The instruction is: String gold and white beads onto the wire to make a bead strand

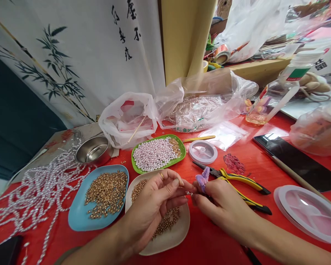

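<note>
My left hand is closed over the beige bead tray, thumb pressed to the fingertips. What it pinches is too small to make out. Just right of those fingers, a few tiny shiny beads show in the gap between my hands. My right hand is closed on a fuzzy purple piece, which sticks up above its thumb and forefinger. Under and behind that hand lie yellow-and-black pliers. The beige tray holds small gold beads and is partly hidden by my left hand.
A blue tray of gold beads and a green tray of pearly beads stand beyond. Bead strands and a metal bowl are at left. Spools, a phone and a glue bottle lie right.
</note>
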### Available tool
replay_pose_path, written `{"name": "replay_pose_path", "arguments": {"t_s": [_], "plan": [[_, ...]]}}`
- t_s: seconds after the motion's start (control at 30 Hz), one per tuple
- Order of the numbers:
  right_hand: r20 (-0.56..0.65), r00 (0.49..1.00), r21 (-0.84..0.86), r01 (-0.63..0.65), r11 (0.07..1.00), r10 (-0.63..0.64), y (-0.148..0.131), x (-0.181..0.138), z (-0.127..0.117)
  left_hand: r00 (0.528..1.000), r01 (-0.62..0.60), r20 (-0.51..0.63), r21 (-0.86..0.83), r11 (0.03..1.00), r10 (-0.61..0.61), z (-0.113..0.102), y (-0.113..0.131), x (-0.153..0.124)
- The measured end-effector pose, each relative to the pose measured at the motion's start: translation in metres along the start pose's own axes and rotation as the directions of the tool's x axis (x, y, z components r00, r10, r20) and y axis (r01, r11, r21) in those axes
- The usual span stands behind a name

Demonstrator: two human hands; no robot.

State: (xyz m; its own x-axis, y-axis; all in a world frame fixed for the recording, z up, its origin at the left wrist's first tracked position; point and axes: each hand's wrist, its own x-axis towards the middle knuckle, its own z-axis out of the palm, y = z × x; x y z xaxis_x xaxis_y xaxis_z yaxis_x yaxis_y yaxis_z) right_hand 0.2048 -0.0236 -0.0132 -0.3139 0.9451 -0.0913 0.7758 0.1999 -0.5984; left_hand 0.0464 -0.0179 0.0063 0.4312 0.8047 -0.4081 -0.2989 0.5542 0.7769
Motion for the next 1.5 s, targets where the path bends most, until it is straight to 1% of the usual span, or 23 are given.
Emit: {"name": "replay_pose_path", "arguments": {"t_s": [0.1, 0.2, 0.27, 0.33, 0.4, 0.47, 0.53, 0.6, 0.7, 0.77, 0.8, 0.83, 0.87, 0.9, 0.93, 0.97, 1.0, 1.03, 1.07, 1.17, 1.27, 1.37, 1.5], "plan": [[-0.008, 1.0, 0.01, 0.022, 1.0, -0.022, 0.0, -0.001, 0.0, 1.0, -0.012, 0.018, 0.002, 1.0, 0.012, 0.0, 0.0, -0.001], [-0.027, 0.999, -0.032, 0.019, 0.999, -0.02, 0.001, -0.002, 0.0, 0.999, -0.012, 0.045, 0.028, 1.0, 0.011, 0.001, 0.0, -0.002], [-0.075, 0.994, -0.045, 0.077, 0.996, -0.08, 0.003, -0.002, -0.001, 0.999, -0.018, 0.047, 0.06, 0.998, 0.015, 0.001, -0.001, -0.002], [-0.206, 0.957, -0.025, 0.202, 0.979, -0.202, 0.004, -0.002, -0.003, 0.999, -0.032, 0.034, 0.082, 0.996, 0.029, 0.002, -0.002, -0.002], [-0.319, 0.898, 0.027, 0.329, 0.944, -0.304, 0.005, -0.003, -0.004, 0.999, -0.037, 0.024, 0.094, 0.995, 0.035, 0.002, -0.003, 0.0], [-0.358, 0.857, 0.114, 0.435, 0.893, -0.371, 0.004, -0.003, -0.006, 1.0, -0.011, 0.017, 0.133, 0.991, 0.008, 0.002, -0.004, 0.001], [-0.358, 0.84, 0.209, 0.497, 0.842, -0.407, 0.003, -0.004, -0.007, 0.999, 0.021, 0.022, 0.197, 0.98, -0.026, 0.002, -0.005, 0.001], [-0.346, 0.843, 0.282, 0.512, 0.812, -0.411, 0.0, -0.003, -0.008, 0.999, 0.028, 0.031, 0.27, 0.962, -0.038, 0.002, -0.004, 0.001], [-0.328, 0.876, 0.394, 0.468, 0.791, -0.355, -0.002, -0.003, -0.01, 0.999, -0.002, 0.048, 0.414, 0.91, -0.019, 0.002, 0.001, 0.001], [-0.331, 0.901, 0.471, 0.416, 0.778, -0.281, -0.003, -0.003, -0.011, 0.995, -0.083, 0.099, 0.574, 0.814, 0.032, -0.003, 0.009, 0.003], [-0.343, 0.91, 0.505, 0.389, 0.77, -0.234, -0.002, -0.003, -0.011, 0.985, -0.164, 0.148, 0.68, 0.714, 0.085, -0.007, 0.015, 0.004], [-0.363, 0.913, 0.54, 0.367, 0.757, -0.184, -0.002, -0.003, -0.01, 0.966, -0.251, 0.166, 0.785, 0.566, 0.199, -0.013, 0.021, 0.007], [-0.357, 0.926, 0.575, 0.322, 0.752, -0.124, -0.001, -0.003, -0.009, 0.929, -0.291, 0.156, 0.867, 0.405, 0.334, -0.02, 0.027, 0.009], [-0.357, 0.933, 0.606, 0.271, 0.748, -0.048, -0.001, -0.004, -0.008, 0.898, -0.271, 0.147, 0.928, 0.257, 0.416, -0.027, 0.033, 0.012], [-0.349, 0.937, 0.632, 0.222, 0.742, 0.017, -0.001, -0.004, -0.006, 0.874, -0.219, 0.123, 0.963, 0.154, 0.47, -0.034, 0.038, 0.015], [-0.34, 0.938, 0.658, 0.18, 0.731, 0.075, -0.001, -0.004, -0.005, 0.871, -0.174, 0.111, 0.981, 0.088, 0.479, -0.041, 0.042, 0.018], [-0.335, 0.935, 0.683, 0.152, 0.715, 0.121, -0.002, -0.004, -0.003, 0.875, -0.148, 0.112, 0.988, 0.041, 0.472, -0.047, 0.045, 0.021], [-0.331, 0.932, 0.706, 0.139, 0.695, 0.15, -0.002, -0.005, -0.002, 0.879, -0.139, 0.126, 0.99, -0.005, 0.459, -0.052, 0.047, 0.024], [-0.33, 0.929, 0.725, 0.136, 0.675, 0.168, -0.003, -0.005, -0.001, 0.871, -0.135, 0.143, 0.99, -0.051, 0.469, -0.055, 0.047, 0.026], [-0.328, 0.927, 0.753, 0.141, 0.643, 0.18, -0.004, -0.004, 0.001, 0.852, -0.131, 0.192, 0.979, -0.157, 0.488, -0.06, 0.043, 0.031], [-0.263, 0.949, 0.769, 0.098, 0.632, 0.173, -0.001, -0.002, 0.001, 0.847, -0.148, 0.232, 0.967, -0.207, 0.478, -0.06, 0.039, 0.032], [-0.128, 0.984, 0.795, 0.026, 0.607, 0.126, 0.005, 0.003, -0.001, 0.858, -0.167, 0.25, 0.962, -0.216, 0.448, -0.06, 0.037, 0.032], [-0.154, 0.978, 0.808, 0.043, 0.588, 0.14, 0.008, 0.007, -0.004, 0.864, -0.148, 0.216, 0.972, -0.18, 0.455, -0.06, 0.038, 0.031]]}}
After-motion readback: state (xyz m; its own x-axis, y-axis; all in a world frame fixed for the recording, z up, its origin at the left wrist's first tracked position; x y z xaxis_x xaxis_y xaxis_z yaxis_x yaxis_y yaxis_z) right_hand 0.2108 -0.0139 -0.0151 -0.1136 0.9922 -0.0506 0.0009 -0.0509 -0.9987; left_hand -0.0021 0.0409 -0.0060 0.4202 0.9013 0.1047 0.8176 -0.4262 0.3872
